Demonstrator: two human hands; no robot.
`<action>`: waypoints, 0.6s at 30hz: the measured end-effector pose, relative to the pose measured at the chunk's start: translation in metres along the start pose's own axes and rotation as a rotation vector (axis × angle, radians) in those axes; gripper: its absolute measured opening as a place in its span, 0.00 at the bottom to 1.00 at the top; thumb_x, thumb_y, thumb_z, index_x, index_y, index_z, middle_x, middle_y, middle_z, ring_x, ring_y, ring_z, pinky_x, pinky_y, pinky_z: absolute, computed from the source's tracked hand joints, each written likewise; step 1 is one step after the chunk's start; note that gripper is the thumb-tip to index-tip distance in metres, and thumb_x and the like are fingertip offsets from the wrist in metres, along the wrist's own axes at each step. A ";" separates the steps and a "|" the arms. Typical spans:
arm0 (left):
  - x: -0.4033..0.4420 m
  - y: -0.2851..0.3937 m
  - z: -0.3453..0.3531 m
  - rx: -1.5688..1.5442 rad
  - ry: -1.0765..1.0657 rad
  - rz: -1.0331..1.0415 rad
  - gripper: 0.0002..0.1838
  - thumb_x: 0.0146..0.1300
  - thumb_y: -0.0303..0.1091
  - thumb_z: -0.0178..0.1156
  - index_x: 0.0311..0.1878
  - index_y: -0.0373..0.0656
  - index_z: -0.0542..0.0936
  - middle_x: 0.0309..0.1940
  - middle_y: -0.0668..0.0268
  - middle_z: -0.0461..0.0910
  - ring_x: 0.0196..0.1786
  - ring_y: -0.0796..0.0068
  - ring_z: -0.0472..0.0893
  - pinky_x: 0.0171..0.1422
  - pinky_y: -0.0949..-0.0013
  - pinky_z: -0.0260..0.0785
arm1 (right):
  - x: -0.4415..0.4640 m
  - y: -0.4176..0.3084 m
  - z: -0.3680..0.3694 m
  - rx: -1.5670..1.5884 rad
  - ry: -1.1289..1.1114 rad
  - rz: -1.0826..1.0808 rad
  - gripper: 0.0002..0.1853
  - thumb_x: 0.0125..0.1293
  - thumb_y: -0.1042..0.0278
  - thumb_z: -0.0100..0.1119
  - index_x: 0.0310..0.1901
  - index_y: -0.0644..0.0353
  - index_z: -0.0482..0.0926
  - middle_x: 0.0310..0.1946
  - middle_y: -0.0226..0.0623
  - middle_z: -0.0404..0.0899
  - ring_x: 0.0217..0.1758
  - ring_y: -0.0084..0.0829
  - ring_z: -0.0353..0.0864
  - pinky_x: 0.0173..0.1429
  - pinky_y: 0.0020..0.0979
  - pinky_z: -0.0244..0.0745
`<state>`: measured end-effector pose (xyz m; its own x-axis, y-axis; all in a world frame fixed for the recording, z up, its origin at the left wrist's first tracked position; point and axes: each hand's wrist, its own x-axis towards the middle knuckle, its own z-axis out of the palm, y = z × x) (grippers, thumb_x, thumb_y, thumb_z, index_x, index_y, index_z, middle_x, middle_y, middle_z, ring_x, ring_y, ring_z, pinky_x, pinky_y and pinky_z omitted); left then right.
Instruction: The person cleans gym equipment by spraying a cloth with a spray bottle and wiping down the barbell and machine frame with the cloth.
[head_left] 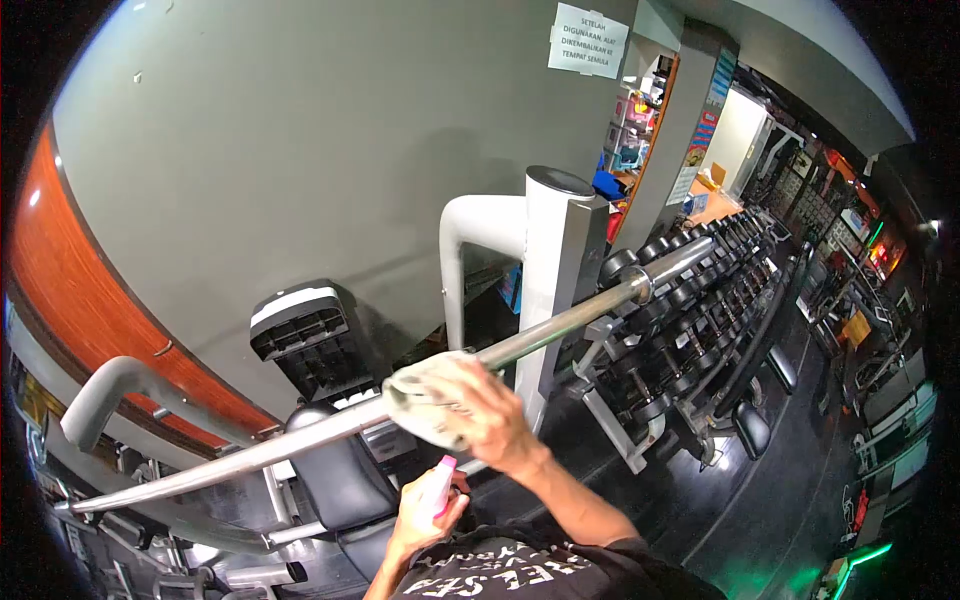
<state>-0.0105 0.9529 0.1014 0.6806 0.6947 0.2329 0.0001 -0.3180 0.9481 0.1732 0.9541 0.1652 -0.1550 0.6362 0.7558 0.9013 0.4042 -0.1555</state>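
A long metal barbell [560, 325] slants across the view, from the lower left up to its thick sleeve at the right. Over its middle lies a pale, patterned cloth [425, 400], pressed onto the bar by my right hand [492, 420], whose fingers wrap around it. Below the bar, close to my body, my left hand [425, 520] is closed on a pink spray bottle [440, 482]. Only the pink top shows; my fingers and dark shirt hide the rest.
A white upright post [545, 250] stands behind the bar. A black padded bench [340, 470] sits beneath it. Racks of dumbbells [690, 340] run back along the right. A black-and-white plastic unit [305, 335] is near the grey wall [280, 150].
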 end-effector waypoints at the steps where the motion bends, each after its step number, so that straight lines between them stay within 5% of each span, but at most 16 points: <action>1: 0.001 0.001 0.000 0.016 0.003 0.053 0.15 0.50 0.22 0.65 0.43 0.36 0.77 0.28 0.65 0.78 0.24 0.79 0.75 0.33 0.73 0.69 | -0.007 0.012 -0.010 -0.023 0.045 0.039 0.14 0.52 0.72 0.60 0.42 0.60 0.83 0.53 0.41 0.76 0.62 0.43 0.71 0.68 0.47 0.64; 6: -0.002 -0.004 -0.004 0.051 0.016 0.160 0.13 0.49 0.23 0.65 0.40 0.36 0.77 0.27 0.64 0.78 0.26 0.74 0.76 0.33 0.72 0.69 | -0.027 0.067 -0.056 -0.356 0.238 0.538 0.19 0.48 0.82 0.58 0.46 0.61 0.80 0.52 0.47 0.75 0.62 0.52 0.68 0.68 0.47 0.62; 8: -0.005 -0.006 -0.003 -0.036 0.014 0.027 0.12 0.49 0.24 0.65 0.38 0.36 0.77 0.27 0.64 0.78 0.24 0.72 0.76 0.33 0.71 0.70 | -0.016 0.055 -0.042 -0.383 0.283 0.498 0.22 0.46 0.85 0.59 0.47 0.61 0.79 0.51 0.49 0.74 0.63 0.50 0.68 0.68 0.45 0.63; 11: 0.004 -0.003 -0.002 0.031 0.017 0.208 0.11 0.50 0.24 0.64 0.38 0.36 0.77 0.28 0.63 0.79 0.25 0.71 0.77 0.33 0.71 0.71 | -0.010 0.010 -0.009 -0.008 0.206 0.416 0.21 0.46 0.83 0.58 0.46 0.62 0.79 0.52 0.45 0.75 0.62 0.48 0.69 0.71 0.45 0.60; 14: 0.010 0.011 -0.001 -0.005 -0.070 0.111 0.11 0.49 0.23 0.65 0.38 0.35 0.77 0.29 0.61 0.79 0.29 0.70 0.79 0.36 0.70 0.72 | -0.006 -0.014 -0.003 0.071 -0.034 0.053 0.15 0.52 0.75 0.60 0.44 0.56 0.82 0.53 0.36 0.76 0.64 0.40 0.69 0.62 0.36 0.74; 16: 0.014 0.014 -0.001 0.022 -0.100 0.257 0.12 0.48 0.23 0.66 0.38 0.35 0.77 0.28 0.60 0.80 0.32 0.69 0.81 0.38 0.69 0.73 | -0.017 0.012 -0.015 -0.029 0.007 0.040 0.14 0.53 0.76 0.58 0.43 0.57 0.83 0.53 0.38 0.76 0.64 0.40 0.70 0.63 0.38 0.73; 18: 0.013 0.016 -0.005 0.027 -0.114 0.267 0.12 0.47 0.21 0.66 0.37 0.36 0.77 0.28 0.60 0.81 0.33 0.68 0.81 0.38 0.68 0.73 | -0.029 0.040 -0.034 -0.189 0.124 0.269 0.17 0.50 0.77 0.61 0.44 0.59 0.82 0.53 0.43 0.76 0.62 0.43 0.71 0.64 0.38 0.72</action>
<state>-0.0050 0.9601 0.1211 0.7370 0.5079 0.4459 -0.1711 -0.4980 0.8501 0.2279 0.9300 0.1589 0.1376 0.6143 0.7770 0.9641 0.0967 -0.2472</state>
